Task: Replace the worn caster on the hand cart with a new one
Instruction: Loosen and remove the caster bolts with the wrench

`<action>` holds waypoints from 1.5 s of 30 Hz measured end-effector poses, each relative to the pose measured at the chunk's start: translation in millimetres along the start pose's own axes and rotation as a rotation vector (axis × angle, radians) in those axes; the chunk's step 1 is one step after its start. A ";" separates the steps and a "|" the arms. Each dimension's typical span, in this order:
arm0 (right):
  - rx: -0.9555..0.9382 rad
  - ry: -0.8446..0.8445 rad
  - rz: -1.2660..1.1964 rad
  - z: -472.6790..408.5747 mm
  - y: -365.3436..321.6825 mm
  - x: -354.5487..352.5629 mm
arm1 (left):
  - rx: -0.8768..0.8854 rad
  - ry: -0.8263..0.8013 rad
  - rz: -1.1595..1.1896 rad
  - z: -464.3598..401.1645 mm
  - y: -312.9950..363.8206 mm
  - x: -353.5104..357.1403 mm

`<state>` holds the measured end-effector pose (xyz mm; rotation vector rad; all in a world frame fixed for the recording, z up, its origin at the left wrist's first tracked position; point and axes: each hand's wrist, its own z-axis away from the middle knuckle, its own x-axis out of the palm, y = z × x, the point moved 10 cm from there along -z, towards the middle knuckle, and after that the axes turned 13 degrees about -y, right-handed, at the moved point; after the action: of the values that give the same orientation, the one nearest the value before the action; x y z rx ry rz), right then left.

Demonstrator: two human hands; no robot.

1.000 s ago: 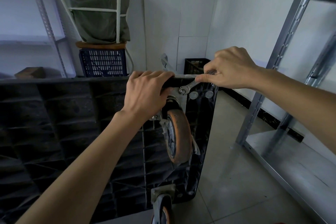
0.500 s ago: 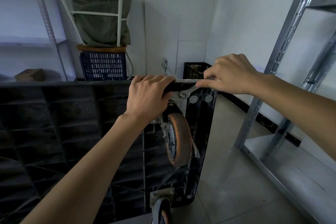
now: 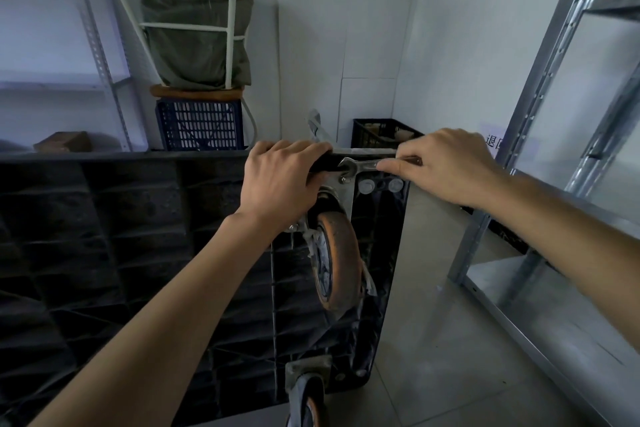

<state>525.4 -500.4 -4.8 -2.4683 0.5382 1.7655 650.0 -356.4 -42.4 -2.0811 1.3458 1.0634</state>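
- The hand cart (image 3: 138,236) stands on its side, its black ribbed underside facing the camera and its top edge running across the middle of the scene.
- The worn caster (image 3: 334,260), with an orange-brown wheel in a metal fork, is bolted at the cart's upper right corner; its mounting plate (image 3: 343,184) sits just under the top edge.
- A second caster (image 3: 306,392) shows at the cart's lower right corner, near the bottom of the view.
- The left hand (image 3: 280,184) has its fingers curled over the cart's top edge, gripping it just left of the mounting plate.
- The right hand (image 3: 446,166) pinches the shaft of a silver wrench (image 3: 360,165) between thumb and curled fingers; the wrench lies almost level along the top edge, its open end on the left, just above a bolt (image 3: 344,179) on the plate. Whether it touches the bolt I cannot tell.
- Far left, a dark blue slatted crate (image 3: 199,125) sits on the floor; its contents are not visible. A wooden-seated stool (image 3: 197,92) rests upside down on it, its white legs enclosing a grey-green cloth bundle (image 3: 194,31).
- Far right of that, a black crate (image 3: 377,133) in the corner holds something brownish that I cannot identify.
- A small brown block (image 3: 64,141) lies on the left shelf (image 3: 52,83).
- A metal shelving rack (image 3: 540,156) stands at the right.
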 end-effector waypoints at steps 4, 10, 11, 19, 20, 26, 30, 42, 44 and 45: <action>0.145 0.040 -0.229 21.3 6.5 42.8 | 0.003 0.007 0.003 0.0 0.9 -0.4; 0.264 0.176 -0.412 47.0 0.9 83.7 | 0.002 0.010 -0.005 0.3 0.7 0.0; 0.296 0.177 -0.487 48.8 3.7 93.6 | 0.001 0.013 -0.003 0.5 0.4 0.1; 0.342 0.259 -0.965 51.2 -16.9 144.8 | -0.002 0.016 -0.018 0.9 1.1 -0.3; 0.348 0.273 -1.007 50.4 -20.1 148.8 | -0.002 0.015 -0.018 1.0 0.9 -0.2; 0.409 0.280 -1.299 48.1 -35.9 172.3 | 0.001 0.015 -0.031 1.5 1.7 -0.1; 0.400 0.228 -1.489 44.0 -45.2 183.7 | 0.004 0.021 -0.036 2.0 1.5 -0.5; 0.145 0.086 -1.339 32.3 -51.8 158.3 | 0.013 -0.007 -0.053 1.3 -0.4 0.4; 0.107 0.068 -1.308 29.9 -54.8 157.5 | 0.016 -0.024 -0.055 -0.2 -2.2 0.6; 0.098 0.053 -1.289 29.6 -54.0 157.9 | 0.017 -0.031 -0.051 -0.9 -2.9 0.9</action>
<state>560.3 -481.2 -169.5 -1.9137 -0.7959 1.0408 653.1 -356.3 -42.7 -2.0669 1.2756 1.0544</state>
